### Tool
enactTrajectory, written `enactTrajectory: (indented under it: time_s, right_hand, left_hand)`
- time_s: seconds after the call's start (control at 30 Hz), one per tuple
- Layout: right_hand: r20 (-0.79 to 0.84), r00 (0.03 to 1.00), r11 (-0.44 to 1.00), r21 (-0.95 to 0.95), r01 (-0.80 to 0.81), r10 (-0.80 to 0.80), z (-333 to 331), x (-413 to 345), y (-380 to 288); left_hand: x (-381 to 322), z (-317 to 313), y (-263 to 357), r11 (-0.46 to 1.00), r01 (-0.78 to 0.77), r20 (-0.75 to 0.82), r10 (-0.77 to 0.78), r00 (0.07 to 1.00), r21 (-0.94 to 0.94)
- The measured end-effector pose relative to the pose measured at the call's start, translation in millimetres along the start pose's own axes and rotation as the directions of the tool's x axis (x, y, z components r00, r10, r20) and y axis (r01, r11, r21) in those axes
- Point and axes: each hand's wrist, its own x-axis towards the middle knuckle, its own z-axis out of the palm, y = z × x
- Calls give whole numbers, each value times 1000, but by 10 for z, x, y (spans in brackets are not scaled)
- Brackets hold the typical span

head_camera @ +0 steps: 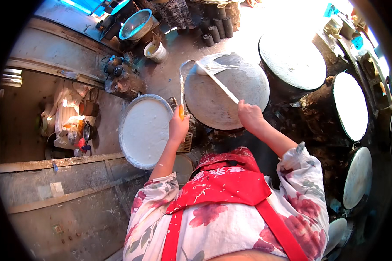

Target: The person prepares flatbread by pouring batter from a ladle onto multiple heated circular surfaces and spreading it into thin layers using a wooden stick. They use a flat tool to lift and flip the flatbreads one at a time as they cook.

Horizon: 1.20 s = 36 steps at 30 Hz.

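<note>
My left hand (pixel 178 126) grips the orange handle of a long ladle (pixel 182 86), whose far end reaches the left edge of a round griddle (pixel 220 104). In my right hand (pixel 250 115) is a pale batter spreader (pixel 221 85), its stick slanting across the griddle to the far left. White batter (pixel 212 64) lies in a streaky patch on the griddle's far part, around the spreader's end. To the left of my left hand stands a wide basin (pixel 121 130) of white batter (pixel 145 130). The ladle's bowl is hard to make out.
More griddles bearing white sheets (pixel 292 62) (pixel 350 106) curve along the right, with a paler round plate (pixel 357 177) nearer. Beyond are a white bucket (pixel 156 53), a metal basin (pixel 135 25), coal briquettes (pixel 218 29) and a person's patterned trousers (pixel 175 13). A wooden partition (pixel 68 187) stands left.
</note>
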Motion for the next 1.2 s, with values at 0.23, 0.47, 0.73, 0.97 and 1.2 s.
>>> enactTrajectory:
  time_s: [0.23,0.47,0.73,0.97,1.2]
  right_hand:
    - [12,1000,980,199,2,-4,-80,244,338]
    - [98,993,969,245,37,-62,-445,161,390]
    - [243,903,912,305,276,-354,-385,53,393]
    - [99,972,943,281,176,-211,-172,683,761]
    - [294,838,881,272,388,-460,-518,29,773]
  left_hand:
    - [-64,-101,-122,988,89,19,-88,996,-126]
    - [-291,-269,-159,887,357,152,-325,933,-294]
    - [-415,-339,-92,788,426,201,-375,905,-445]
    - [-491,-434,119,726,457,213,-408,888,-514]
    - [-862,-500,-47,685,514,219,-474,853,-517]
